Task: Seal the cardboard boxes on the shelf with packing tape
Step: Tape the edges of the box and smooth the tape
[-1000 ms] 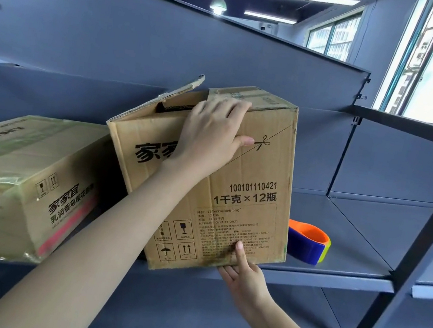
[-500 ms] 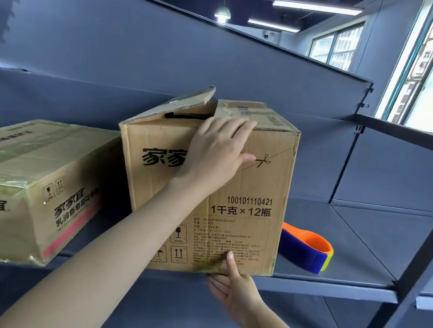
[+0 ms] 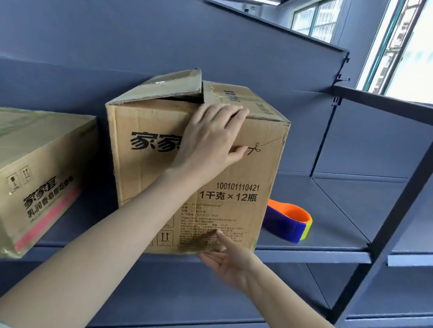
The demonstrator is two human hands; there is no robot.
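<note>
two straight-fingered hands press the box [image 3: 247, 174]: left hand [image 3: 211, 137] on its front, right hand [image 3: 228, 262] underneath.

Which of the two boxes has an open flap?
The right box, beside the tape dispenser: its top flap sticks up. The left box is taped shut.

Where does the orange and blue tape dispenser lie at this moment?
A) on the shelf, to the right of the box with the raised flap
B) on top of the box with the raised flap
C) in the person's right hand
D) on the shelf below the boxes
A: the tape dispenser lies on the shelf just right of the open box, while the left hand and right hand touch that box.
</note>
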